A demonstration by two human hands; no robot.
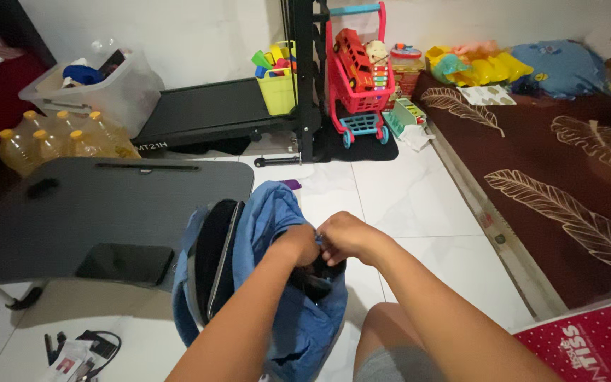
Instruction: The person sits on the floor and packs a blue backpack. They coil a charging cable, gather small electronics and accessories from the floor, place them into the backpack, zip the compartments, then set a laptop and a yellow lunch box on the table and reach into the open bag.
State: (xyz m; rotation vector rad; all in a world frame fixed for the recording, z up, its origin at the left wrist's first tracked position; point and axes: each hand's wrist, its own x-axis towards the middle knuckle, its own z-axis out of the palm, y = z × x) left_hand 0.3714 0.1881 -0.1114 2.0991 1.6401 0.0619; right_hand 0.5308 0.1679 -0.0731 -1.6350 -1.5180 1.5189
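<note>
A blue backpack stands on the white tiled floor in front of me, its main compartment gaping and a thin dark flat item showing inside. My left hand and my right hand meet at the bag's front pocket, fingers pinched together on what looks like its zipper pull. A dark object sits in the open front pocket, partly hidden by my hands. My bare knee is just to the right of the bag.
A grey lap desk with a black phone on it stands left of the bag. Oil bottles, a clear storage bin, a treadmill, a toy cart, cables and a brown mattress surround me.
</note>
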